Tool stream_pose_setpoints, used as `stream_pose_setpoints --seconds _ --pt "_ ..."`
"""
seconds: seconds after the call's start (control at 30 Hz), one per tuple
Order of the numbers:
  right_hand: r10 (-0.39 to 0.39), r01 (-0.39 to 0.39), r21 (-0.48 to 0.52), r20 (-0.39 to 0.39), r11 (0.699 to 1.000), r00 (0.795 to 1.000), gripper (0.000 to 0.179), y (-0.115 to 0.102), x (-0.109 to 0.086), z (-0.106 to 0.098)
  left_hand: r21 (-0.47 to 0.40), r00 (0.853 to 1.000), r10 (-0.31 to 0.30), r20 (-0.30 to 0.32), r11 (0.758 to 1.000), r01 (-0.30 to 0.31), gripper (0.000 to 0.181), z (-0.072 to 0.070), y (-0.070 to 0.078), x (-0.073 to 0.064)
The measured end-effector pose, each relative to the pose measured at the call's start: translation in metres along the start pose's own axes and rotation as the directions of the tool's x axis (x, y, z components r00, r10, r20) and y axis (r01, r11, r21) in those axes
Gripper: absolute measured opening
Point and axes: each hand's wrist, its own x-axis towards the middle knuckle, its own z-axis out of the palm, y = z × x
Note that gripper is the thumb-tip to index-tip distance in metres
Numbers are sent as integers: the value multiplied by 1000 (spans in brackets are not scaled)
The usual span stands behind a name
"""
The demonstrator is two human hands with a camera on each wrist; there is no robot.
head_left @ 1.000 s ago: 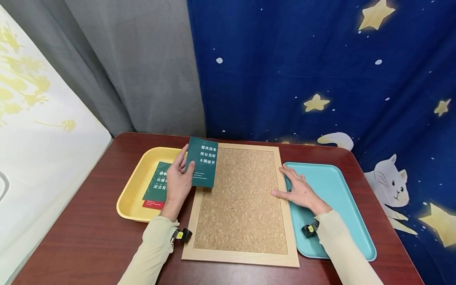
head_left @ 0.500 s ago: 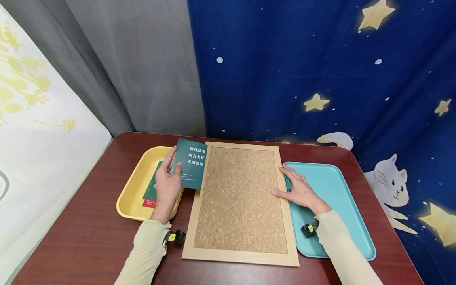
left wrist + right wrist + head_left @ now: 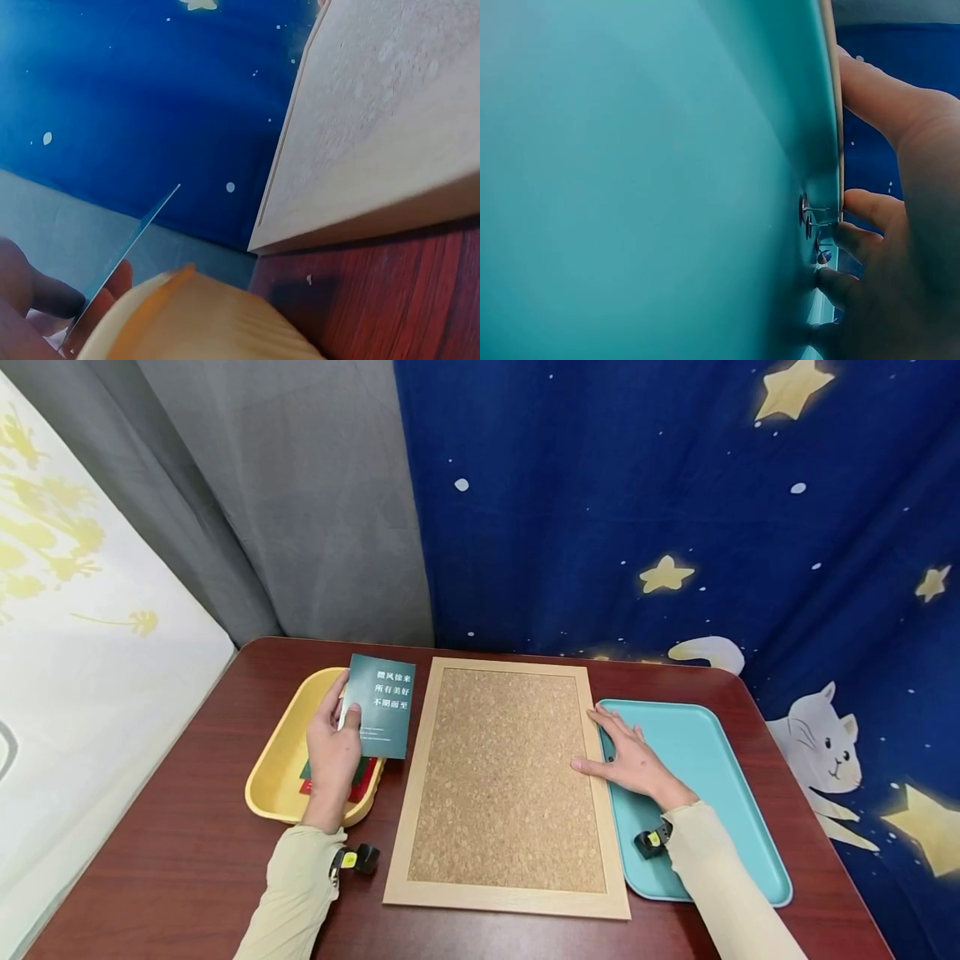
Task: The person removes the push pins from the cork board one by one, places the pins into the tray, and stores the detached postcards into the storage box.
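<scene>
My left hand [image 3: 335,756] pinches a dark green card [image 3: 392,706] between thumb and fingers, tilted up over the right side of the yellow tray [image 3: 262,777]. White Chinese lettering faces up on it. The left wrist view catches the card [image 3: 131,244] nearly edge-on. Inside the yellow tray lie a red card [image 3: 365,782] and another green card, mostly covered by the hand. My right hand [image 3: 637,766] has its fingers spread, touching the right frame of the cork board [image 3: 510,777]. Several push pins [image 3: 808,215] sit by its fingertips inside the teal tray [image 3: 720,810].
The wood-framed cork board lies flat mid-table, between the yellow tray on the left and the teal tray on the right. Behind the dark red table [image 3: 172,802] hang a grey curtain [image 3: 300,510] and a blue star-printed curtain [image 3: 555,527].
My left hand has moved left with the green card, from over the board's left edge to over the yellow tray. The red card now shows more. My right hand has stayed put.
</scene>
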Motion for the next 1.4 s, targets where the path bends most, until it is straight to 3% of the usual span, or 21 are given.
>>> stream_pose_setpoints --seconds 0.87,1.13,1.4 --pt "3 -3 -15 -5 1000 1000 104 1 1 1 67 986 -116 -123 990 125 52 -32 -8 8" --pt "6 -6 -7 -2 1000 1000 104 1 0 1 70 978 -180 -102 980 187 51 -42 -7 7" --pt "-1 1 -4 -9 1000 1000 103 1 0 1 193 978 -200 -57 959 208 51 -49 -10 8"
